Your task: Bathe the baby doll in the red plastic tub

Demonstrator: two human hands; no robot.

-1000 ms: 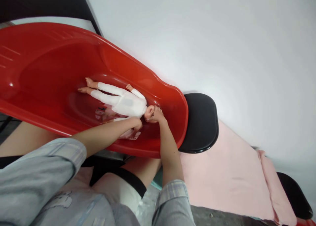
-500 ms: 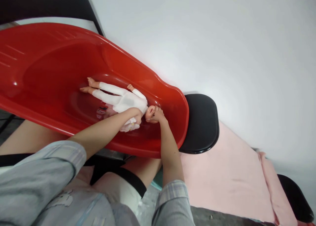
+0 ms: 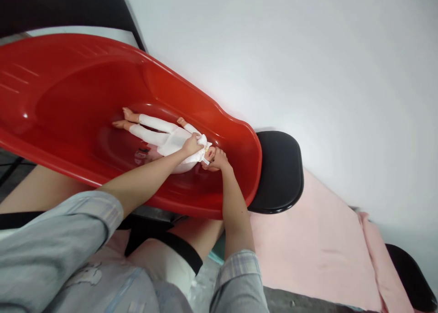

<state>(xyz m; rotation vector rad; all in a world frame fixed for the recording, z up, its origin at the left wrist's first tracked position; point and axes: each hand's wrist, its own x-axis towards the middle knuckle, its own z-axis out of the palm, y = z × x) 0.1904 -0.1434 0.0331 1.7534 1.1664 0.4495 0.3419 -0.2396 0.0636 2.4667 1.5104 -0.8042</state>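
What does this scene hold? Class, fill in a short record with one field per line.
Tub: red tub, tilted across the lap
Doll: doll in white, lying inside the tub
Left hand: left hand presses a white cloth on the doll's chest
Right hand: right hand holds the doll's head
Beside: black stool, pink towel

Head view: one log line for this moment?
left hand: cloth on doll | right hand: at doll's head | doll: in red tub

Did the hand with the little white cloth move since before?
Yes. The left hand with the white cloth went from the red tub's floor beside the doll up onto its chest, near the head.
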